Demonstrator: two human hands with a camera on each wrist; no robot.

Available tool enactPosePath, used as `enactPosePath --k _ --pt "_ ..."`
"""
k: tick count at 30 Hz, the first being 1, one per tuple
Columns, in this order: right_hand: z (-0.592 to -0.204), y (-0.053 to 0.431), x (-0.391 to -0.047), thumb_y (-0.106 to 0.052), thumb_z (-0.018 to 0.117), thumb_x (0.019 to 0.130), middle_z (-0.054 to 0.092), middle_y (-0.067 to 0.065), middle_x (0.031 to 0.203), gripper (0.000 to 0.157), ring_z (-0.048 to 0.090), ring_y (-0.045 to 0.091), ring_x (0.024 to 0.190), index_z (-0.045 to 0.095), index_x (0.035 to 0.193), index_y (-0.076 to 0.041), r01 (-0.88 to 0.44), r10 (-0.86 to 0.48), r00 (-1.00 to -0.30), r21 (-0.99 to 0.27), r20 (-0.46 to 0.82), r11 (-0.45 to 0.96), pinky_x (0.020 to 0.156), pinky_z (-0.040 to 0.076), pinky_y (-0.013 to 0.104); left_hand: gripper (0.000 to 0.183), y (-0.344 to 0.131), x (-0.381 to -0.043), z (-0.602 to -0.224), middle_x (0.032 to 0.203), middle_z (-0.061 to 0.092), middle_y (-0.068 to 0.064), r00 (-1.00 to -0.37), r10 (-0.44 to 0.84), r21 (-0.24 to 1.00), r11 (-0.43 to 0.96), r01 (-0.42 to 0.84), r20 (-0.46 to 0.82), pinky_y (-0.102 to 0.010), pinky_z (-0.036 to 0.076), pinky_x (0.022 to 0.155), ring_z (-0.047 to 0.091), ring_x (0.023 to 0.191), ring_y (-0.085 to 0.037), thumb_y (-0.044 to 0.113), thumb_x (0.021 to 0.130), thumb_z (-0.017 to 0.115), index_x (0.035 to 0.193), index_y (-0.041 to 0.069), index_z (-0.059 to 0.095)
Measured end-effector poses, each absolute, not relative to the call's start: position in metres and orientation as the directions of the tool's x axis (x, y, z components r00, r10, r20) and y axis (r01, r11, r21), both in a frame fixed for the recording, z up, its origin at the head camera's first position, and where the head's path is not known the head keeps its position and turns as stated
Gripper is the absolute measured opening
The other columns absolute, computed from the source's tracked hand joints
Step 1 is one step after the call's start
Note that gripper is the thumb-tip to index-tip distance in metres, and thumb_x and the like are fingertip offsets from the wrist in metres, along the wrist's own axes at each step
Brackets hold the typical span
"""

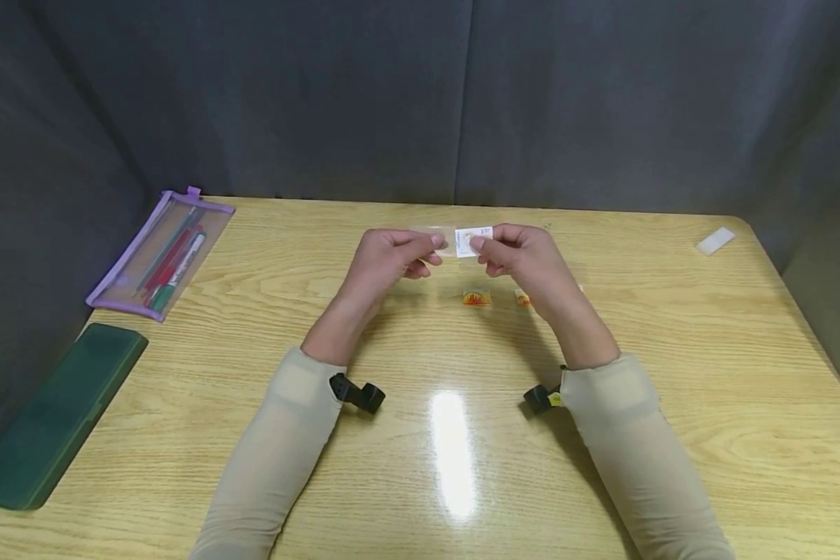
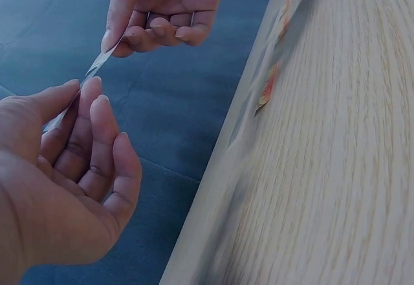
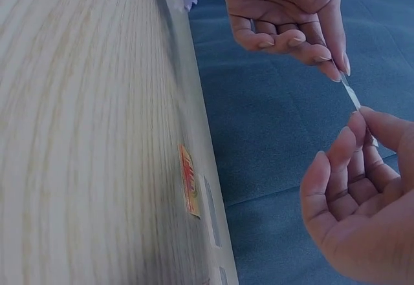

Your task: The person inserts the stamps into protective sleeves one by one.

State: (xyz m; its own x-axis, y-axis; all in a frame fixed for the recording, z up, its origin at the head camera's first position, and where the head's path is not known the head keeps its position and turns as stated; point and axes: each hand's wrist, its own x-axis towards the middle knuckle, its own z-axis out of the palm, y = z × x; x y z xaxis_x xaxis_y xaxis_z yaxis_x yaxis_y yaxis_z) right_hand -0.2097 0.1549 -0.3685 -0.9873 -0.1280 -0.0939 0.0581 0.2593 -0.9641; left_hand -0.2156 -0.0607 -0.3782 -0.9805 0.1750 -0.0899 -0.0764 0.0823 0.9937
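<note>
Both hands are raised over the far part of the table, facing each other. My left hand pinches a small clear plastic sleeve between thumb and fingers. Opposite it, my right hand pinches a small white printed paper, the size of a stamp. The paper's left edge meets the sleeve's right end in the head view; both look thin and edge-on in the wrist views. Below the hands lie an orange stamp-like piece and a second orange piece, partly hidden by the right hand.
A purple-edged clear pouch with pens lies at the far left. Nearer, a dark green case sits along the left edge. A small whitish block lies at the far right. Dark curtains stand behind the table.
</note>
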Motion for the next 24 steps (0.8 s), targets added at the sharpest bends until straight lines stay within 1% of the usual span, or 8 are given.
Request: enactPosePath --k 6,13,21,24 --pt "-0.3686 0.1543 -0.2091 -0.023 0.068 0.098 0.064 -0.005 0.077 0.023 0.056 0.012 0.073 0.069 0.104 0.000 0.059 -0.117 -0.989 -0.968 -0.089 0.243 0.070 0.054 0.022 0.023 -0.0607 -0.2155 -0.3793 0.079 0.075 0.000 -0.979 0.181 0.994 0.076 -0.079 -0.092 -0.033 0.061 0.075 0.066 0.063 -0.009 0.023 0.095 0.072 0.108 0.005 0.079" --pt "-0.3682 0.1550 -0.2090 -0.023 0.069 0.098 0.063 -0.005 0.076 0.022 0.056 0.011 0.072 0.068 0.098 -0.001 0.049 -0.104 -0.992 -0.973 -0.074 0.228 0.071 0.053 0.023 0.025 -0.0606 -0.2154 -0.3797 0.081 0.075 0.000 -0.978 0.185 0.994 0.069 -0.084 -0.096 -0.033 0.061 0.076 0.067 0.065 -0.009 0.025 0.096 0.072 0.109 0.006 0.079" --pt "-0.3697 0.1536 -0.2093 -0.023 0.070 0.098 0.064 -0.005 0.076 0.020 0.056 0.011 0.071 0.068 0.096 -0.003 0.065 -0.110 -0.990 -0.976 -0.089 0.207 0.071 0.053 0.022 0.025 -0.0595 -0.2158 -0.3809 0.077 0.074 0.002 -0.978 0.185 0.994 0.070 -0.088 -0.100 -0.036 0.060 0.076 0.066 0.062 -0.008 0.024 0.095 0.073 0.109 0.004 0.079" --pt "-0.3697 0.1533 -0.2091 -0.023 0.069 0.098 0.063 -0.005 0.076 0.020 0.057 0.011 0.071 0.068 0.095 -0.003 0.064 -0.108 -0.990 -0.976 -0.088 0.209 0.070 0.054 0.022 0.024 -0.0591 -0.2162 -0.3811 0.078 0.075 0.001 -0.977 0.191 0.994 0.061 -0.089 -0.099 -0.033 0.060 0.074 0.066 0.062 -0.008 0.022 0.095 0.072 0.109 0.004 0.079"
